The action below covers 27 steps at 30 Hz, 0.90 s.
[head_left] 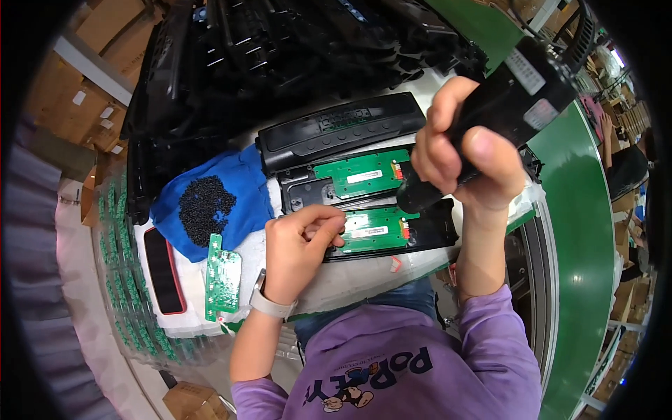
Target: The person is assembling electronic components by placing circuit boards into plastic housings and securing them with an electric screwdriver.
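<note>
My right hand (493, 161) is wrapped round a black electric screwdriver (507, 101), its tip end slanting down over the two middle casings. My left hand (290, 245) has its fingers pinched together at the left end of the nearer green circuit board (378, 241); whatever they hold, if anything, is hidden. That board lies in a black plastic casing (437, 227). Just behind it, another green circuit board (343, 187) sits in a similar casing (297, 189). Farther back rests a black casing (378, 115) with its buttoned outer side showing.
Small black screws (203, 210) are heaped on a blue cloth (248, 185) at the left. A loose circuit board (224, 280) and a red-edged phone (164, 269) lie nearer. Black casings (280, 56) are piled at the back. Bagged circuit boards (122, 273) flank the left edge; a green surface (577, 266) runs along the right.
</note>
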Each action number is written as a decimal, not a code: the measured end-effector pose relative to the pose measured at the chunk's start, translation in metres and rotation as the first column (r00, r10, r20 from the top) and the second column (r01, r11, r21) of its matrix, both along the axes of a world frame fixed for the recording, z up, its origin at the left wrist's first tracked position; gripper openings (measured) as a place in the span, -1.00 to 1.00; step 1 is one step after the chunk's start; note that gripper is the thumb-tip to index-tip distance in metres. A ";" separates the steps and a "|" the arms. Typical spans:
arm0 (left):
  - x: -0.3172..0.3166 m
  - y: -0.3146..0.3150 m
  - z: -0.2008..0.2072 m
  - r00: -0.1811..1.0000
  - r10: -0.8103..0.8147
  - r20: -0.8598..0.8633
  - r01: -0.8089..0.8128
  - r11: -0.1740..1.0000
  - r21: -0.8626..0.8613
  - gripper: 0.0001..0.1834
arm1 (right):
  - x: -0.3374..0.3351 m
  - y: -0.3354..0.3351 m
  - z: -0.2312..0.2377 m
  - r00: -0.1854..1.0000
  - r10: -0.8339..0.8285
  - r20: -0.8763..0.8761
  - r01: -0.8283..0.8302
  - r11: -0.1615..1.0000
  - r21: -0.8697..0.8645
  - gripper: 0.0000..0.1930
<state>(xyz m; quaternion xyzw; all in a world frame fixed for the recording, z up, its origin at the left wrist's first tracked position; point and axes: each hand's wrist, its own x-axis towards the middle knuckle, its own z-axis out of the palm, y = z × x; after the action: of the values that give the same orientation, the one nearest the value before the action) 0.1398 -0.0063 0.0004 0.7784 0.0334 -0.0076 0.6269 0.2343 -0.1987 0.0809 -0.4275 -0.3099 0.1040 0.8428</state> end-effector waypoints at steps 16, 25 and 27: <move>-0.001 -0.001 -0.002 0.997 -0.073 0.005 0.073 0.969 -0.237 -0.89 | -0.006 0.014 -0.007 0.986 -0.153 0.062 0.165 0.937 -0.306 -0.71; -0.001 -0.001 -0.004 0.993 -0.100 -0.060 0.079 0.956 -0.283 -0.86 | -0.002 0.017 -0.009 0.984 -0.159 0.082 0.178 0.923 -0.341 -0.73; -0.001 0.000 -0.004 0.992 -0.107 -0.073 0.081 0.952 -0.294 -0.86 | -0.002 0.019 -0.011 0.986 -0.151 0.068 0.165 0.933 -0.318 -0.73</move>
<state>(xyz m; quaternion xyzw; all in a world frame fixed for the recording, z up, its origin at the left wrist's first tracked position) 0.1385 -0.0065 -0.0032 0.6777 0.0224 -0.0765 0.7310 0.2325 -0.1801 0.0701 -0.5853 -0.2712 0.0759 0.7603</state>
